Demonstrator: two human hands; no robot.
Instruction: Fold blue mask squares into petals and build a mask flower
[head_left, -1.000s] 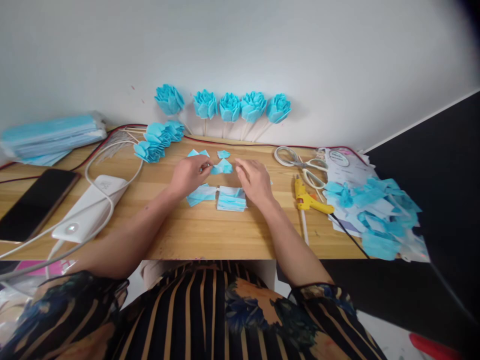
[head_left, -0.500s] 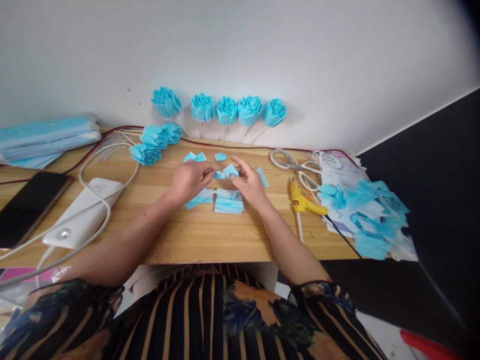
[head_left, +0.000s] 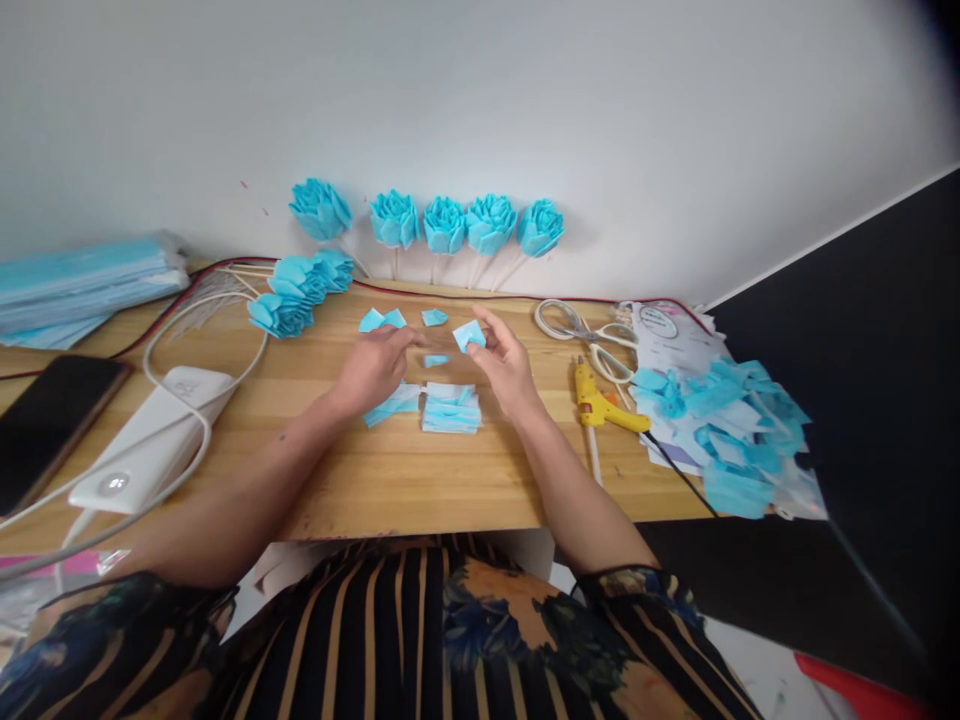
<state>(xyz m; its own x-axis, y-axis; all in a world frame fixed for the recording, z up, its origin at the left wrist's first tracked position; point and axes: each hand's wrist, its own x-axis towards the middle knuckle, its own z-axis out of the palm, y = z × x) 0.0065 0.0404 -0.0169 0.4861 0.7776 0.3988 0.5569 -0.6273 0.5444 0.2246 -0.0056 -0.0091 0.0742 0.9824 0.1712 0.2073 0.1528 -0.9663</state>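
My right hand (head_left: 510, 372) pinches a small blue square of thin mask-like fabric (head_left: 469, 337) between thumb and fingers, above the table. My left hand (head_left: 375, 370) is to the left, its fingers stretched toward the right with blurred tips and nothing visible in them. A small blue scrap (head_left: 436, 361) lies between the hands. Beyond them are a blue cut piece (head_left: 433, 317) and pointed blue pieces (head_left: 382, 319). Closer to me lie a stack of pleated blue pieces (head_left: 451, 408) and some loose blue strips (head_left: 393, 402).
Blue fabric roses on sticks (head_left: 444, 225) lean against the wall; more roses (head_left: 292, 293) lie at left. Scissors (head_left: 592, 335), a yellow glue gun (head_left: 600, 400) and blue scraps (head_left: 739, 420) are at right. A white power bank (head_left: 154, 440), cables, phone (head_left: 56, 425) and masks (head_left: 90, 285) occupy the left.
My left hand has come away from the blue square, which stays in my right hand. The strip to the right of my right hand no longer shows. The view has shifted slightly.
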